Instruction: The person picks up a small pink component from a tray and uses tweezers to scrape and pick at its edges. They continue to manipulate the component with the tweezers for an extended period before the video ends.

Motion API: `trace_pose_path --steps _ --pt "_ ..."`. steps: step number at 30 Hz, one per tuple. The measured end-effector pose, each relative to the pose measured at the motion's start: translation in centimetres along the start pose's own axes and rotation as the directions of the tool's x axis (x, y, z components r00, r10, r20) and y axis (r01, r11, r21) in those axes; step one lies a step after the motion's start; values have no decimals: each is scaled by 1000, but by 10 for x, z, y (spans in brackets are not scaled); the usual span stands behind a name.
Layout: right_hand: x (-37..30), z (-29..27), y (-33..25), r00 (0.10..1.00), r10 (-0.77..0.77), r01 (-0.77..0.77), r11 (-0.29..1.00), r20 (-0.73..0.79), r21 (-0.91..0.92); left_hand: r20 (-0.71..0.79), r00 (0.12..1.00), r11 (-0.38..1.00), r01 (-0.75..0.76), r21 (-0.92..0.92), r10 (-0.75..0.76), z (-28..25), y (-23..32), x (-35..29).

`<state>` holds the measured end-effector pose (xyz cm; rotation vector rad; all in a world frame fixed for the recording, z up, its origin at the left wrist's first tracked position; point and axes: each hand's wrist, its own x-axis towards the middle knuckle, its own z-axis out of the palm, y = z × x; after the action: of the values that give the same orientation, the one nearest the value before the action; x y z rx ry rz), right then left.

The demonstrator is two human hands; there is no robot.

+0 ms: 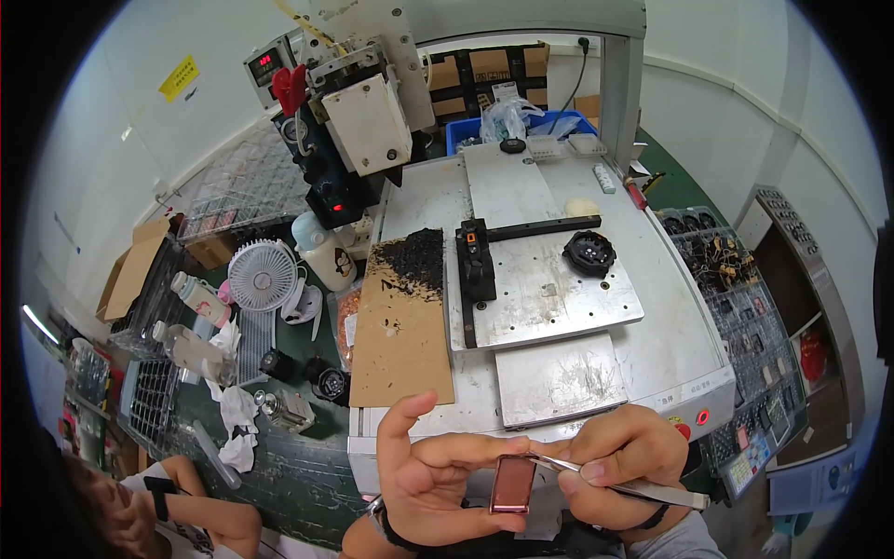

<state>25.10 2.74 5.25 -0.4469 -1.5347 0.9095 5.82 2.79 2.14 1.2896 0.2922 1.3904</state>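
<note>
Close to the lower edge, my left hand (pixel 424 480) pinches a small rectangular copper-coloured plate with a thin shiny rim (pixel 512 484) between thumb and fingers. One finger of that hand stands up, away from the piece. My right hand (pixel 629 452) is closed around metal tweezers (pixel 666 493), whose tips reach the top edge of the rectangular piece. Whether the tips grip anything there is too small to tell. Beyond both hands lies the machine's metal plate (pixel 559 303), bearing a black clamp block (pixel 474 261) and a round black part (pixel 589 253).
A cardboard sheet (pixel 400 345) with black scraps lies left of the plate. Over it hangs the machine head (pixel 368 126). A white fan (pixel 264 276) and bottles stand further left. Clear trays of parts (pixel 754 345) line the right. Another person's arm (pixel 209 522) shows at lower left.
</note>
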Motion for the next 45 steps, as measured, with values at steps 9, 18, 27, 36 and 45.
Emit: trace_pose_path --steps 9,18,27,36,45 --pt "-5 1 6 998 -45 39 993 -49 -115 69 997 999 28 26 -30 -2 -1 2" --pt "-2 -12 3 991 -111 109 994 -76 -29 19 999 999 45 22 -45 0 -3 4" --pt "8 -6 -6 954 -153 292 668 257 -685 -142 989 982 72 175 -47 5 0 -8" --pt "9 3 0 929 -243 368 531 279 -763 -78 997 809 48 585 -2 10 7 -11" --pt "8 4 8 900 -314 420 434 303 -797 142 984 517 -178 838 107 10 13 -11"
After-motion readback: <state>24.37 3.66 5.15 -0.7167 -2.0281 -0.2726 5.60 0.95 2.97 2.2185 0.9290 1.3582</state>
